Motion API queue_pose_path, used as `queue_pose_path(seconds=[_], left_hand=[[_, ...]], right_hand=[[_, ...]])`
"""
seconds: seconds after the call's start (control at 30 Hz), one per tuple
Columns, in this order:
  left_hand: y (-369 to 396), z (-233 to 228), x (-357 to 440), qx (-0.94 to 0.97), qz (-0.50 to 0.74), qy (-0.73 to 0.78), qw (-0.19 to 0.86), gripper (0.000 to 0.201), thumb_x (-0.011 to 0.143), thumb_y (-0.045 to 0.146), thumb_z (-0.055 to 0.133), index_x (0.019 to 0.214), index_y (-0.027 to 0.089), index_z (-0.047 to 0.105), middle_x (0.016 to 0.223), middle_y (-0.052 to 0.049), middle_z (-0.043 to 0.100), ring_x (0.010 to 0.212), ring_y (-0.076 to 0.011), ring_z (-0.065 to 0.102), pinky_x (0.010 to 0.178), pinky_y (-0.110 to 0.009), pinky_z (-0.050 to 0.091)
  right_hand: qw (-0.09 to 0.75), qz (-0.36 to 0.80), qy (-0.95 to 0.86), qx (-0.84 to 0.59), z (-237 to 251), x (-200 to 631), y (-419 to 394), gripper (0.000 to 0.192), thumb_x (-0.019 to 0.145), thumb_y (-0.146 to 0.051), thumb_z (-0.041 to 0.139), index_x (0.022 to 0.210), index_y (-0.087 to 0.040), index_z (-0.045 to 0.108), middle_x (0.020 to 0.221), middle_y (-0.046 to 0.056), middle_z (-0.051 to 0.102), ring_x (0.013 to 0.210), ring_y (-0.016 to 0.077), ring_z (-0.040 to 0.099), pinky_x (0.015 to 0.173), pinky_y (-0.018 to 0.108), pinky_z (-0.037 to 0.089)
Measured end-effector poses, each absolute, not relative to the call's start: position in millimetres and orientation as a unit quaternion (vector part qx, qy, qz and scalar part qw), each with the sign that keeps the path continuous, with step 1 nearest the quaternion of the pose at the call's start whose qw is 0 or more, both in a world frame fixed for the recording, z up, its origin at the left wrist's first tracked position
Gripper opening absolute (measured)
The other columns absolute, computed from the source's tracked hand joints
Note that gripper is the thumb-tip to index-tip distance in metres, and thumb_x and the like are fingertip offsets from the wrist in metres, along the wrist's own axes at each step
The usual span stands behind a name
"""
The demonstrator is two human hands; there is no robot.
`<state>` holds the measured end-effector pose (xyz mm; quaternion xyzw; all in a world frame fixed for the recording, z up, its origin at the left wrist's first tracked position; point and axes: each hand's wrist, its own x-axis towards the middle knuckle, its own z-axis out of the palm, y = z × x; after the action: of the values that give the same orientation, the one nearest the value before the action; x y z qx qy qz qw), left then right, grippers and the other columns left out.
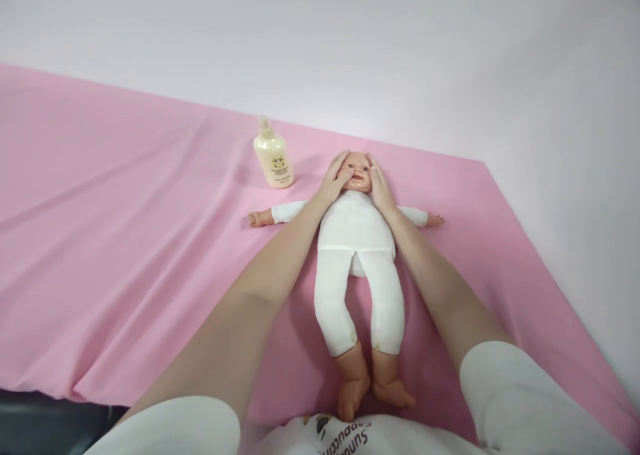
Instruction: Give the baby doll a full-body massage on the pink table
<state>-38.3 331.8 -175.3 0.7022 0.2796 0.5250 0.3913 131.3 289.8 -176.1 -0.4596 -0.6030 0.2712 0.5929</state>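
1. Doll (356, 241): lying face up at scene centre on the pink sheet (125, 241), head at the far end, feet at the near end beside the white shirt (360, 438).
2. Doll clothing: white one-piece suit over torso, arms and legs; bare feet, bare small hands and bare face exposed.
3. Doll arms: spread flat to left and right, resting on the sheet.
4. Left hand (334, 178): open, fingers extended and lightly curved, palm laid against the left side of the doll's head (356, 169); fingertips reaching the forehead.
5. Right hand (380, 185): open, fingers extended, palm laid against the right side of the doll's head; no closed grip on anything.
6. Both forearms: stretched from the near edge toward the far end, passing either side of the doll's torso, short white sleeves (520, 401) visible near the camera.
7. Lotion bottle (273, 155): cream-coloured, pump top, upright on the sheet, just left of and slightly beyond the doll's head, apart from the left hand.
8. Sheet: creased in long folds at left, bounded at the far side by a plain white wall (350, 41).
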Motion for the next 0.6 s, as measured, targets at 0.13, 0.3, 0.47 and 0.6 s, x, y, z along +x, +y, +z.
queue_pose_path(seconds=[0.13,0.3,0.47,0.6], left_hand=[[336,-180,-36,0.652,0.521,0.291,0.467,0.074,0.09,0.056,0.064,0.155,0.023,0.046,0.165,-0.009,0.042,0.156,-0.0313,0.034,0.13,-0.044,0.026],[337,-183,-35,0.634,0.523,0.278,0.497,0.076,0.087,0.051,0.069,0.153,0.024,0.047,0.165,-0.007,0.043,0.156,-0.0303,0.034,0.13,-0.042,0.026],[340,-181,-23,0.545,0.556,0.289,0.558,0.063,0.091,0.058,0.063,0.143,0.022,0.055,0.156,-0.01,0.053,0.151,-0.0299,0.042,0.127,-0.043,0.031],[345,-184,-18,0.478,0.577,0.291,0.595,0.045,0.091,0.053,0.065,0.123,0.021,0.065,0.142,-0.011,0.065,0.14,-0.0277,0.056,0.121,-0.042,0.042]], right_hand=[[0.607,0.358,-0.527,-0.475,-187,131,298,0.077,0.095,-0.077,0.038,0.143,-0.019,0.057,0.151,0.012,0.058,0.142,0.0258,0.053,0.124,0.049,0.036],[0.604,0.363,-0.5,-0.503,-186,129,296,0.074,0.097,-0.075,0.037,0.133,-0.017,0.065,0.14,0.014,0.066,0.134,0.0265,0.061,0.122,0.046,0.04],[0.619,0.357,-0.485,-0.504,-179,124,294,0.074,0.092,-0.07,0.053,0.149,-0.022,0.051,0.155,0.007,0.054,0.146,0.0229,0.05,0.125,0.04,0.036],[0.636,0.362,-0.479,-0.485,-179,127,296,0.061,0.099,-0.062,0.046,0.143,-0.021,0.057,0.15,0.008,0.059,0.141,0.022,0.055,0.122,0.042,0.041]])
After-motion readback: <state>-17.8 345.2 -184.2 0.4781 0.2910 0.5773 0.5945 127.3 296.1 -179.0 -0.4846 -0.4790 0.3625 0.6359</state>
